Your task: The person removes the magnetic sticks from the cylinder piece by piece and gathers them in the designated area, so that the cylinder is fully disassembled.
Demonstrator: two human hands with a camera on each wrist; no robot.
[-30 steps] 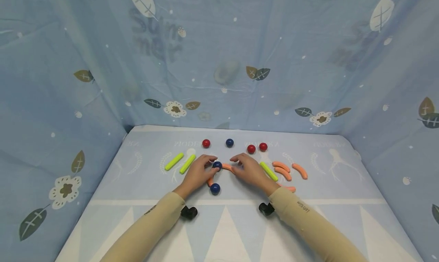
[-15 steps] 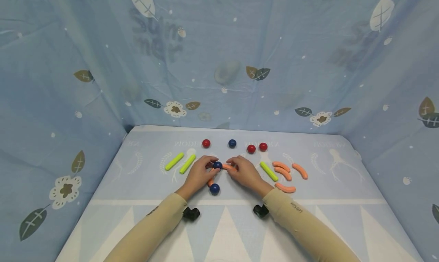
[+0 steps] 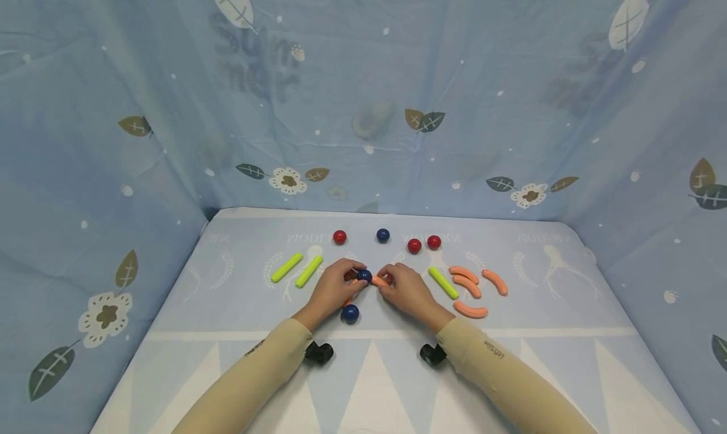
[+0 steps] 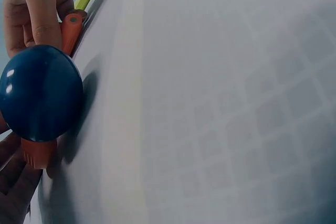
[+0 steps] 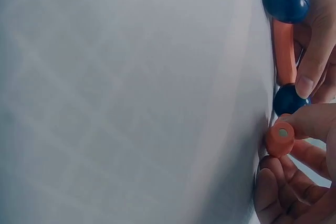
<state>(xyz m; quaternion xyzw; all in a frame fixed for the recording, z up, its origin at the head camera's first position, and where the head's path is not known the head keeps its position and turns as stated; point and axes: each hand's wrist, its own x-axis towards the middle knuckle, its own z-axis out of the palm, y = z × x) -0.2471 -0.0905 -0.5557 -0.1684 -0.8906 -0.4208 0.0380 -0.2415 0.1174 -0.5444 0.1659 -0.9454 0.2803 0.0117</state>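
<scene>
My left hand [image 3: 334,289] pinches a dark blue ball [image 3: 365,275] between thumb and fingers. From the ball's right side runs a curved orange rod [image 3: 379,282], its free end pinched by my right hand [image 3: 407,290]. In the right wrist view, that rod's end [image 5: 279,139] shows a small metallic dot. A second orange rod [image 5: 284,51] joins the held ball to another blue ball [image 5: 286,0]; the left hand partly covers this rod in the head view. Large in the left wrist view is the nearer blue ball [image 4: 41,94], close to the camera.
Red balls [image 3: 339,237] and another blue ball [image 3: 383,236] lie toward the back. Two lime-green straight rods [image 3: 286,267] are at left. At right lie one more green rod [image 3: 443,282] and several curved orange rods [image 3: 470,310]. A patterned blue curtain [image 3: 363,93] stands behind the table.
My right hand has closed in to the left and taken hold of the orange rod's end. The pinched ball has shifted slightly right. The back blue ball rolled a little right earlier.
</scene>
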